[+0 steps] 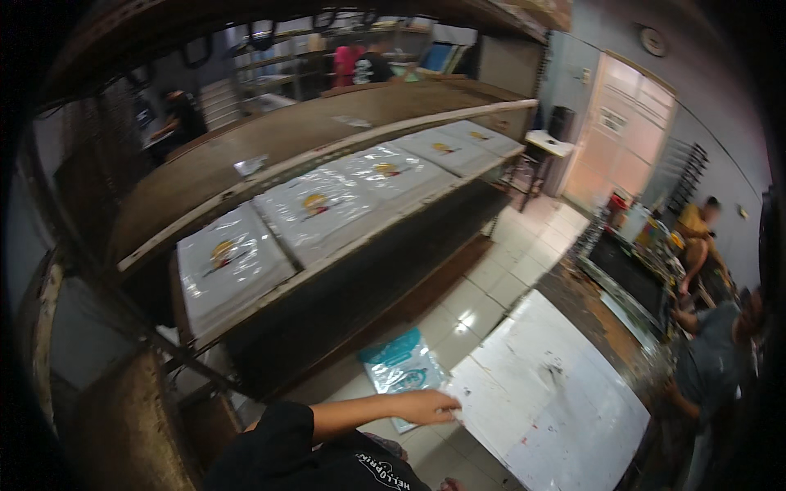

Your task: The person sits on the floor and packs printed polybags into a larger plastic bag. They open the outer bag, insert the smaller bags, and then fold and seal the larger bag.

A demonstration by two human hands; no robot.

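Observation:
My left hand (427, 407) reaches out from a black sleeve, its fingers closed at the left edge of a large flat white board (565, 393). Dark smudges and small reddish specks mark the board's face. Just beyond my hand, a clear plastic package with a turquoise print (401, 364) lies on the tiled floor. I do not make out my right hand; only a small patch of skin shows at the bottom edge, too little to name.
A long rack (352, 123) holds plastic-wrapped white stacks (315, 204) with yellow motifs. On the right are a dark-framed screen (626, 274) on a worktable, a person in grey (712, 352) and a seated person in yellow (696, 225). A closed door (622, 131) stands behind.

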